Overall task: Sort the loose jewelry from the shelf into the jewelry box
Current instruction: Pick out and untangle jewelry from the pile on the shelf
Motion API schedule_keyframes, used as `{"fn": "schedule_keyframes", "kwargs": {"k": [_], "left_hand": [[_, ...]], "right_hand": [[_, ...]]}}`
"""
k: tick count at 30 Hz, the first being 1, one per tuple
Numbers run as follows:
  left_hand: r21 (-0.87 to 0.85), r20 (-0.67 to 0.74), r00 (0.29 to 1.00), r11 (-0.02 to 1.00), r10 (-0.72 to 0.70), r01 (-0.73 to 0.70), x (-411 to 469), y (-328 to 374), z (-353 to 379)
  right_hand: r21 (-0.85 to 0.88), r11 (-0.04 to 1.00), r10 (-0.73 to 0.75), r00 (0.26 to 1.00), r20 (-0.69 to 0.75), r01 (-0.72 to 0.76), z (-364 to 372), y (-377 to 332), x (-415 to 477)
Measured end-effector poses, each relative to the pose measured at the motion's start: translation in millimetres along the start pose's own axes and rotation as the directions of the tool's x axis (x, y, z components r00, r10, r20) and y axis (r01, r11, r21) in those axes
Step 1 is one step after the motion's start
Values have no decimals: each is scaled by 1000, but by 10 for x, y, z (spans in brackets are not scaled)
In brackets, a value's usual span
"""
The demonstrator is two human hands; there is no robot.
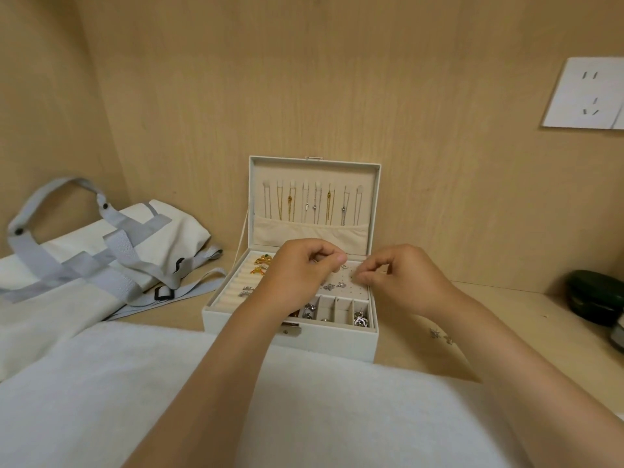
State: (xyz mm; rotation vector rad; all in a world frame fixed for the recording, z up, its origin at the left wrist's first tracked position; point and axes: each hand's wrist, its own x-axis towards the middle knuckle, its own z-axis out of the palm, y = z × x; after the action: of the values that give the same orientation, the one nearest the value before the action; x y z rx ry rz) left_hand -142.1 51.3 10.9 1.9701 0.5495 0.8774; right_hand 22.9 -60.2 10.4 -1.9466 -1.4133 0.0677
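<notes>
Open jewelry box [337, 346] at mid shelf [506, 315], lid upright against back wall, necklaces [314, 202] hung inside lid. Over box's earring panel [353, 290]: L hand [300, 268], fingers curled, thumb + forefinger pinching tiny silver stud [344, 266]. R hand [401, 282] just beside it, fingertips pinched together near stud; held item, if any, too small to tell. Loose jewelry [440, 335] on shelf just rt of box, toward front edge. Tote bag [101, 251] at left end, dark green case [594, 298] at rt edge, white cloth [304, 417] along front.
</notes>
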Motion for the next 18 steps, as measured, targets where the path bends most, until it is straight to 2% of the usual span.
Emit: {"fn": "schedule_keyframes", "kwargs": {"k": [2, 6, 12, 18], "left_hand": [[-18, 14, 1000, 1000, -24, 24, 9, -2, -23], [-33, 96, 994, 997, -60, 64, 5, 4, -50], [-89, 132, 987, 990, -97, 109, -35, 51, -78], [-93, 98, 987, 986, -126, 135, -36, 53, -85]], "right_hand": [[-161, 986, -38, 999, 21, 41, -5, 8, -6], [-327, 934, -130, 990, 61, 143, -42, -67, -16], [-377, 900, -190, 975, 113, 219, -93, -120, -35], [-407, 885, -165, 969, 181, 227, -103, -131, -27]]}}
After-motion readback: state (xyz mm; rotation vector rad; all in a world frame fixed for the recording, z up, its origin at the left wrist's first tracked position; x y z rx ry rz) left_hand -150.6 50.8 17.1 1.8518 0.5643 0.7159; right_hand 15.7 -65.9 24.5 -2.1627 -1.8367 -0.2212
